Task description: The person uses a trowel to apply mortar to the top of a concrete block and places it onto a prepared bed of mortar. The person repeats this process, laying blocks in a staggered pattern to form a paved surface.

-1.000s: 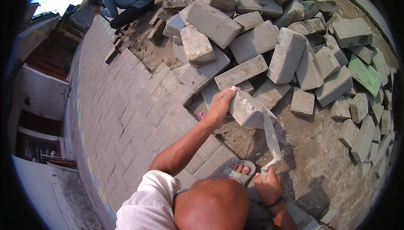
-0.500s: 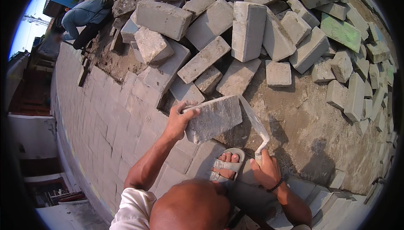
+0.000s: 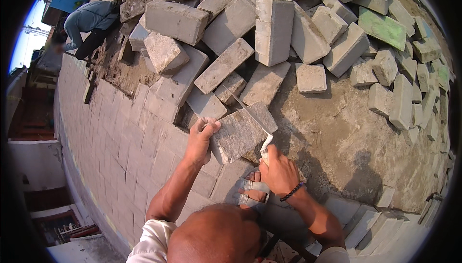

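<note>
My left hand [image 3: 199, 140] grips the left end of a rough grey paving block [image 3: 236, 140], which is held tilted above the ground. Closed round the handle of a trowel [image 3: 267, 140] is my right hand [image 3: 280, 172], with a dark beaded bracelet at its wrist. The trowel's thin blade, seen nearly edge-on, slants across the block's upper right part. Whether the blade touches the block, I cannot tell. Just below the block is my sandalled foot [image 3: 254, 190].
A heap of loose paving blocks [image 3: 175, 21] lies ahead, one of them green-stained [image 3: 382, 29]. Laid paving [image 3: 125, 143] stretches to the left, and bare sandy soil [image 3: 332, 133] to the right. At the far left a person [image 3: 94, 22] bends over the ground.
My right hand has moved up and left, bringing the trowel blade from beside the block's right end to across it. The left hand keeps its grip on the block, which has turned slightly.
</note>
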